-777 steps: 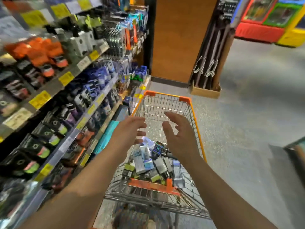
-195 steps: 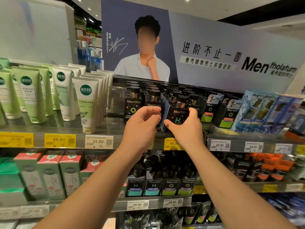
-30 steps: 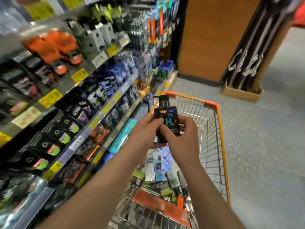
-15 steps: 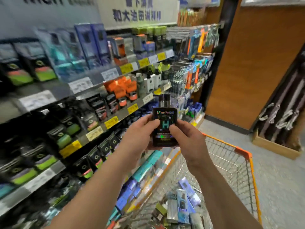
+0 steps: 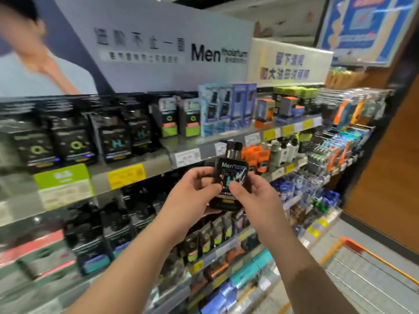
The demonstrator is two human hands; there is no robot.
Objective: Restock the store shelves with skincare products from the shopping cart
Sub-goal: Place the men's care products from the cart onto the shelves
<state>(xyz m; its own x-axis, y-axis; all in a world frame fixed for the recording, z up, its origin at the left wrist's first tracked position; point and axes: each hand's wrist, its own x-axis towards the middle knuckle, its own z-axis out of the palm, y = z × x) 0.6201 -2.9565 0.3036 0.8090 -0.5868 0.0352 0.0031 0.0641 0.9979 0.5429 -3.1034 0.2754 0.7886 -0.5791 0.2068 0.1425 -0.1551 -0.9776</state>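
A black pump bottle with a "Men" label and a teal H stands upright between both hands, in front of the store shelves. My left hand grips its left side with thumb on the front. My right hand grips its right side, thumb across the label. Matching black boxed bottles with a teal H stand on the upper shelf to the left. The orange-rimmed shopping cart shows only its corner at the lower right.
Blue boxed sets and orange boxes fill the upper shelf to the right. Lower shelves hold dark tubes and blue boxes. A wood-panelled wall closes the aisle on the right. A brand sign tops the unit.
My view has swung up and left from the cart to the shelves. Both hands have carried the bottle up toward the upper shelf, grip unchanged.
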